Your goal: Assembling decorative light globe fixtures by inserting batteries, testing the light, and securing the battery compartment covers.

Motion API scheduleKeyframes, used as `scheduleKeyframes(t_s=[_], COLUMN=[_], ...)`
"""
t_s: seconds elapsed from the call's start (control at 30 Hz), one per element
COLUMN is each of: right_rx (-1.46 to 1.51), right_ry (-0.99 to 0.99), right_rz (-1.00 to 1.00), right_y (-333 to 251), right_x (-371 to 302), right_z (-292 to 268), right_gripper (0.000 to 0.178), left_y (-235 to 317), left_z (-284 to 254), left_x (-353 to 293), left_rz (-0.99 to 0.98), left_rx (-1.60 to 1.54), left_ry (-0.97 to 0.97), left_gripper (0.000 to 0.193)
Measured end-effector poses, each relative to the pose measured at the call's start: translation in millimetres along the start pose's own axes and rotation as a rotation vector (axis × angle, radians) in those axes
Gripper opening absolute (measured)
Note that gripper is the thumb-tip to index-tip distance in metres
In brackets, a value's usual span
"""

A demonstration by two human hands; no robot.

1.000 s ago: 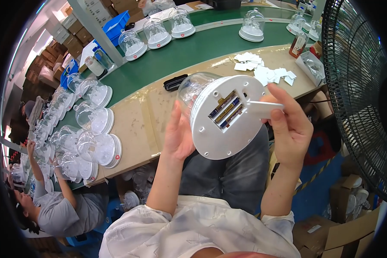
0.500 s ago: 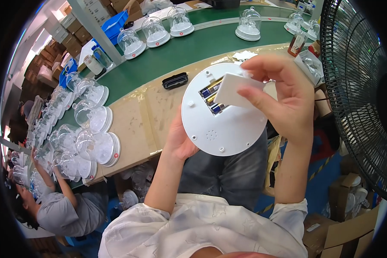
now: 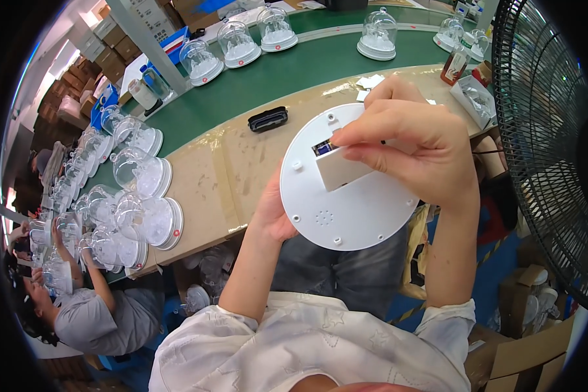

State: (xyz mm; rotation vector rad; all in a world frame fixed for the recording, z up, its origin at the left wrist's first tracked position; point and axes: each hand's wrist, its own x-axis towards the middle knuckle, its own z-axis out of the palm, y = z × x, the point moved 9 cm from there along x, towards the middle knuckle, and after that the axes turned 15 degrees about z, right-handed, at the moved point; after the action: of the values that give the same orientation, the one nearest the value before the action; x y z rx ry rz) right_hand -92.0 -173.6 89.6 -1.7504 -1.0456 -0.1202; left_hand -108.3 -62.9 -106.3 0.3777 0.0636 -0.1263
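Observation:
My left hand [image 3: 274, 208] grips a round white base [image 3: 356, 219] by its left edge, with its underside facing me. Some of those fingers are hidden behind the disc. Small holes, stubby feet and a dotted speaker grille show on the underside. Between thumb and fingers, my right hand [image 3: 419, 145] pinches a white battery cover [image 3: 341, 172], which lies tilted over the battery compartment. At the compartment's upper left corner, part of a blue and gold battery [image 3: 323, 148] is visible; the cover and my fingers hide the rest.
A black oblong object [image 3: 268, 119] lies on the brown work surface [image 3: 199, 189]. Several domed ornaments [image 3: 147, 222] stand at the left, others along the green conveyor [image 3: 320, 55]. A large black fan [image 3: 545, 150] is close on the right. At the far left, a co-worker in grey [image 3: 111, 320] handles domes.
My right hand has brought the battery cover left and down onto the compartment, hiding most of the batteries. The base has shifted slightly down and right.

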Motion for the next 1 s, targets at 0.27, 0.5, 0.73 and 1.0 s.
scheduleKeyframes(t_s=[0.27, 0.5, 0.73, 1.0], right_rx=[-0.058, -0.11, -0.259, 0.189], right_ry=[-0.005, -0.004, 0.019, -0.058], right_rz=[-0.053, -0.062, -0.078, 0.241], right_y=[-1.5, 0.8, 2.0, 32.4], right_x=[-1.6, -3.2, -6.9, -19.2], right_z=[-2.2, -5.2, -4.0, 1.1], right_gripper=[0.021, 0.021, 0.021, 0.046], left_y=[-1.3, -2.8, 0.1, 12.0], left_z=[6.9, 17.6, 9.1, -7.8], left_x=[-0.3, -9.1, -6.2, -8.0], left_rz=[0.001, -0.105, -0.058, 0.054], left_rx=[0.003, -0.335, -0.198, 0.19], left_ry=[-0.057, -0.157, -0.217, -0.079], left_gripper=[0.06, 0.062, 0.068, 0.074])
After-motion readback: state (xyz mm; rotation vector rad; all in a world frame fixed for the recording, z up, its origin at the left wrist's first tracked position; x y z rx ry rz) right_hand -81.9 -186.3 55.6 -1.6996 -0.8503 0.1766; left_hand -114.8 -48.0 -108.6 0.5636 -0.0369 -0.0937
